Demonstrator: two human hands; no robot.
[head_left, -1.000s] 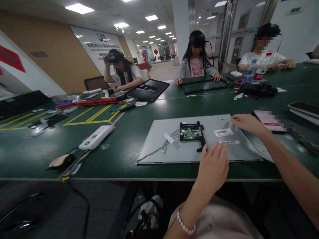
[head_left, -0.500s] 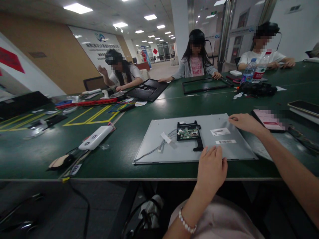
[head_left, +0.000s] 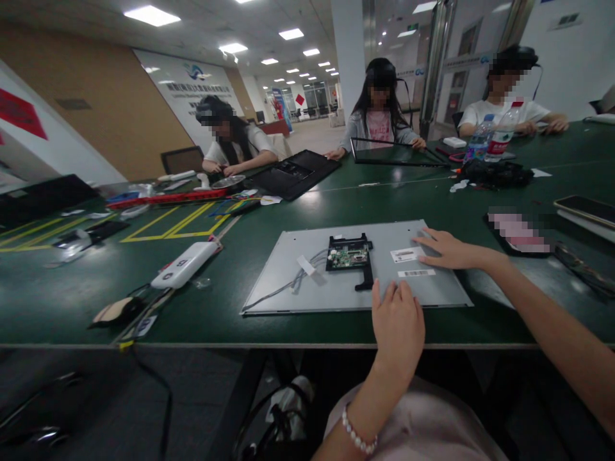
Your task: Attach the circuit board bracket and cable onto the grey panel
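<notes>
A grey metal-backed display panel (head_left: 273, 275) lies flat on the green table near its front edge. On its back sit a black bracket (head_left: 366, 275) holding a green circuit board (head_left: 346, 257), grey cables (head_left: 278, 291) with a white tape tab, and two labels. My left hand (head_left: 398, 320) rests over the front edge of the panel, fingers extended and touching its surface right of the bracket. My right hand (head_left: 446, 250) reaches in from the right, fingers spread over the panel beside the white label (head_left: 405, 255). Neither hand grips anything.
A white power bank-like device (head_left: 185, 264) and a computer mouse (head_left: 116, 312) lie to the left. At right are a phone (head_left: 519, 234) and bottles (head_left: 500, 137). Across the table, co-workers handle a black cover (head_left: 298, 174) and a black frame (head_left: 355, 152).
The panel has slid left along the table. My right hand has moved from its right edge onto its surface, and my left hand shifted slightly left. Opposite, the black frame was tilted up.
</notes>
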